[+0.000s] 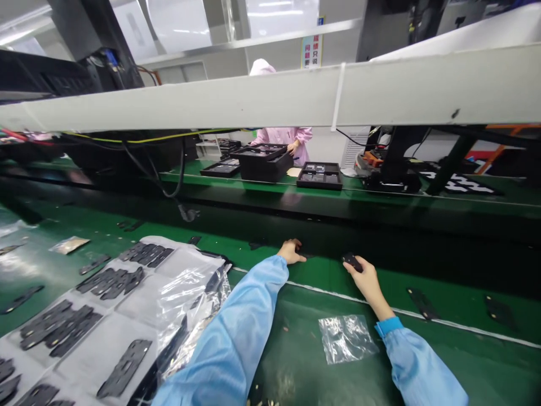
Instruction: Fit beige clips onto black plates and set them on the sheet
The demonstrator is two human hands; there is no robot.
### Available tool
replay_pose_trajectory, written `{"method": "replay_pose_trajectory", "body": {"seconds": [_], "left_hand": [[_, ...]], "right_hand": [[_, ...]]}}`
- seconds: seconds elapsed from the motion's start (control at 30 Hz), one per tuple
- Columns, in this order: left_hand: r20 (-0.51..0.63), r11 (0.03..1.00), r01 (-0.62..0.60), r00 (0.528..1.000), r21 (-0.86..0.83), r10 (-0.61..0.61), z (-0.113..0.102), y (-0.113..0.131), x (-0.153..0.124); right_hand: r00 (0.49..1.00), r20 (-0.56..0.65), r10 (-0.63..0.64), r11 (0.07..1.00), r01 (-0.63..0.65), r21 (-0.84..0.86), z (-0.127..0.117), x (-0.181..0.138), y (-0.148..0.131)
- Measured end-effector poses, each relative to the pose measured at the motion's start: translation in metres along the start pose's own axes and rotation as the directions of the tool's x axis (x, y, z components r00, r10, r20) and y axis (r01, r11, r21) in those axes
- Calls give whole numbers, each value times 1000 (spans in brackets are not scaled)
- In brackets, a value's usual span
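My right hand grips a small black flat part between thumb and fingers, above the dark green belt. Further left, my left hand reaches over the same belt with thumb and fingers apart. A dark thin piece lies just beside its fingertips; whether they touch it I cannot tell. Below my right hand, a clear plastic bag lies flat on the green bench. To the left, a white compartment tray holds several black flat parts, with clear film over its right side.
More black parts lie along the belt on the right. A pale beam crosses overhead, with a black cable hanging beneath it. Across the line, a person in pink stands behind black trays. A small bag lies far left.
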State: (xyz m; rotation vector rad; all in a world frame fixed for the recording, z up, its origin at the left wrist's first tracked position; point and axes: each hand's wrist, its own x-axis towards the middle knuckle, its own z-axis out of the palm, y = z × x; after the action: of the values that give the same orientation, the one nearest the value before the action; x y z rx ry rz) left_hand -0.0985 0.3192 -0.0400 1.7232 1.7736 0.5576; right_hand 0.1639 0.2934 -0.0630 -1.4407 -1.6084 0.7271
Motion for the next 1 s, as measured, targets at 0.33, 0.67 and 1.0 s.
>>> {"method": "replay_pose_trajectory", "body": {"seconds": [0.33, 0.67, 1.0], "left_hand": [[283, 932, 70, 958, -356, 36, -25, -10, -3], [167, 875, 190, 978, -446, -128, -89, -57, -35], [-97, 947, 320, 942, -20, -320, -95, -65, -36]], "right_hand": [[993, 18, 121, 888, -116, 444, 4, -2, -5], [983, 11, 181, 810, -156, 565, 4, -1, -6], [976, 1, 217, 825, -184, 535, 3, 3, -1]]}}
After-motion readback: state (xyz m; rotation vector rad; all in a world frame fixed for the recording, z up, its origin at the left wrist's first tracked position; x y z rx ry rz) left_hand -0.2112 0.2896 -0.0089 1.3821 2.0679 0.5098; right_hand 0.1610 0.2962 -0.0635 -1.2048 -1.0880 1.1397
